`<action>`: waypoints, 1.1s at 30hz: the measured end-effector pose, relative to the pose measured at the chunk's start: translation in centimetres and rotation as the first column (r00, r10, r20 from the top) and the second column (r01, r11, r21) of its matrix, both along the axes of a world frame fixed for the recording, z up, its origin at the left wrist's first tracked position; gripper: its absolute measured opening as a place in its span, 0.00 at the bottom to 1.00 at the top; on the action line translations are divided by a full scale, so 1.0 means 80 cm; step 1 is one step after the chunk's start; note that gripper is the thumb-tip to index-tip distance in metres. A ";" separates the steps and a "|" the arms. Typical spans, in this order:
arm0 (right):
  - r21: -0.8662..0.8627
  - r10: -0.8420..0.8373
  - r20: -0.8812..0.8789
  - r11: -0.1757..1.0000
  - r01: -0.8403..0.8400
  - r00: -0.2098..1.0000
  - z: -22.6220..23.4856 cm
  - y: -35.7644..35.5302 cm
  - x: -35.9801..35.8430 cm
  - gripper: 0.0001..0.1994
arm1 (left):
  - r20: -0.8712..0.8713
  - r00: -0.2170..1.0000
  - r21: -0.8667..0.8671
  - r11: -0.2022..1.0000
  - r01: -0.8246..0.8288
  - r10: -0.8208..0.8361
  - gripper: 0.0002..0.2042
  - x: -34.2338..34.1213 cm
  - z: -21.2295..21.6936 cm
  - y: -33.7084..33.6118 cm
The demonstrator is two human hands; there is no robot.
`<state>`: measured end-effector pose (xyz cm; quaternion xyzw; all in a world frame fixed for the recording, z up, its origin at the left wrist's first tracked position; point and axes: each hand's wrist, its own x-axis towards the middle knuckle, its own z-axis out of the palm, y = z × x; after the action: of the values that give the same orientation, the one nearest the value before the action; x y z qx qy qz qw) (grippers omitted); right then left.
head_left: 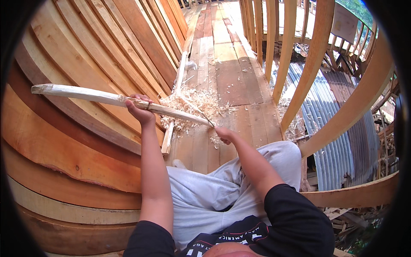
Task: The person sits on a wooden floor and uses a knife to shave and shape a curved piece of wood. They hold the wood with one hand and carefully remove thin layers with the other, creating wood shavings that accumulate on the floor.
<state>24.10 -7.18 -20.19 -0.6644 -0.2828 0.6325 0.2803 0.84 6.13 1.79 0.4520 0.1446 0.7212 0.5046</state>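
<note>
Head view: left hand (140, 111) is gripping a stick (102, 97) running from frame left to centre; right hand (225, 135) is sitting closed by its lower end — on what, I can't tell. Clean shaving is probably needing that grip steady — and clear of strokes.
</note>
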 end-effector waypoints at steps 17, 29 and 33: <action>0.151 -0.115 0.298 0.986 0.072 0.948 0.032 -0.024 -0.030 0.25 | 0.005 0.896 -0.221 0.875 -0.431 0.443 0.31 0.001 0.010 -0.001; 0.212 -0.182 0.379 0.972 0.106 0.907 0.079 -0.034 -0.062 0.26 | -0.087 0.910 -0.337 0.848 -0.409 0.404 0.35 -0.013 0.006 -0.012; 0.339 -0.284 0.467 0.932 0.128 0.837 0.026 -0.002 -0.035 0.25 | -0.072 0.980 -0.276 0.941 -0.198 0.185 0.40 -0.009 -0.021 -0.016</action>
<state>21.32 -7.37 -18.07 -0.7848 -0.3635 0.3513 0.3586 0.08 4.82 0.07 0.3755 0.3003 0.7286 0.4879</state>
